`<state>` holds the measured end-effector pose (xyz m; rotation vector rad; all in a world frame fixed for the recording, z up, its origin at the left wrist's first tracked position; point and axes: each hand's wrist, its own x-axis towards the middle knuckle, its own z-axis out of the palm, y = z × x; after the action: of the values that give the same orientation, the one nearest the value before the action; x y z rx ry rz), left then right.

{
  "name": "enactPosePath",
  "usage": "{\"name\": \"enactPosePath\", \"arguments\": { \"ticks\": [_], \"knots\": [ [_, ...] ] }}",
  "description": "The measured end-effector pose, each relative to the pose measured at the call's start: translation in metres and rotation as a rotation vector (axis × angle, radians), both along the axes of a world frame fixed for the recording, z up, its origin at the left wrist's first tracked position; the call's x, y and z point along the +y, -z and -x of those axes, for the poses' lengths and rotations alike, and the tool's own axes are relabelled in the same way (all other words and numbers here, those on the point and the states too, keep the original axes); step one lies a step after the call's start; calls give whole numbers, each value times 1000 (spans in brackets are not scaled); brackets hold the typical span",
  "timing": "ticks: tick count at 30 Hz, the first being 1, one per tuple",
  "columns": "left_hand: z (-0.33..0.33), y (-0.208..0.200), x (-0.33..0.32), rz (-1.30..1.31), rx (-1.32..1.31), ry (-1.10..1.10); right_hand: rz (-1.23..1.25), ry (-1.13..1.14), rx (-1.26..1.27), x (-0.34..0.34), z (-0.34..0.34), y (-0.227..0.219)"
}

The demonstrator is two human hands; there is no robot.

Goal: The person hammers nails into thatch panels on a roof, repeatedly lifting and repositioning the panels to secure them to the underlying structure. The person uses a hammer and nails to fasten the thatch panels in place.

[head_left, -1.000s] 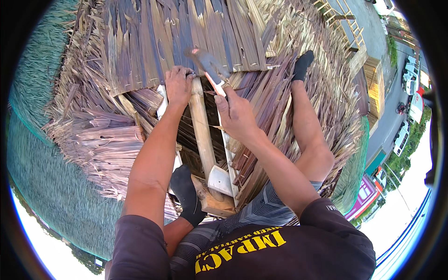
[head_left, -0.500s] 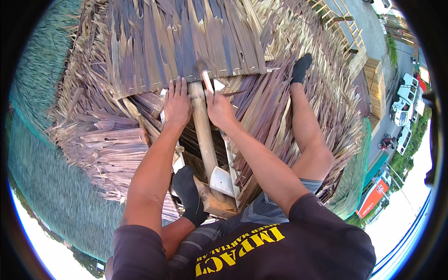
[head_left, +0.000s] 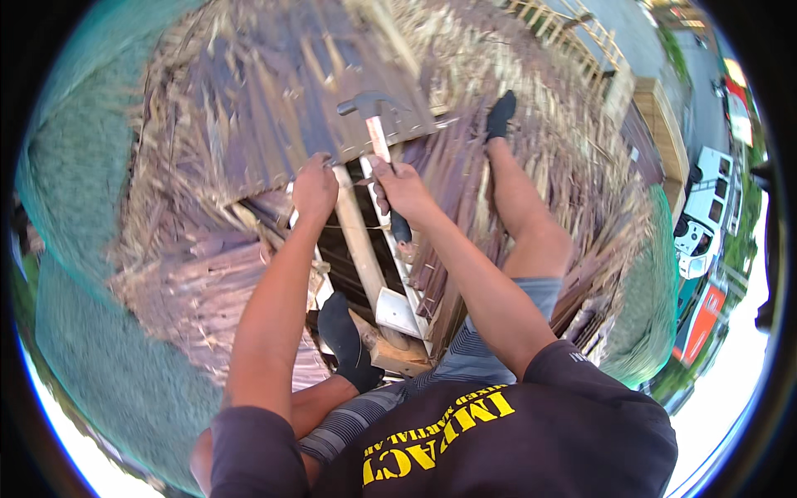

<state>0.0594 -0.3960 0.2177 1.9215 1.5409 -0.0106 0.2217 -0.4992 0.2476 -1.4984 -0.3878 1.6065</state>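
One hammer, two hands, seemingly.

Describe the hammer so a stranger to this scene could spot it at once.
Start at the thatched roof of dry palm leaves that fills the view, then find the wooden pole running up its open gap. Just right of the pole's top, the right hand grips the hammer: the only metal-headed tool, its curved claw head raised above the leaves.

My right hand has raised the hammer again, head now at upper centre of the frame; my left hand has stayed gripping the thatch edge.
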Motion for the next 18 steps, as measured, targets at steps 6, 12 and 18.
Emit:
{"name": "enactPosePath", "arguments": {
  "ticks": [6,12,18],
  "knots": [
    [-114,-146,-107,-356,-755,29,-114,722,640,-101,-93,-147],
    [-181,-237,-243,-389,-838,690,-579,854,755,-250,-129,-195],
    [-213,-268,-341,-475,-541,1058,-552,1068,609,-365,-126,-220]
  ]
}}
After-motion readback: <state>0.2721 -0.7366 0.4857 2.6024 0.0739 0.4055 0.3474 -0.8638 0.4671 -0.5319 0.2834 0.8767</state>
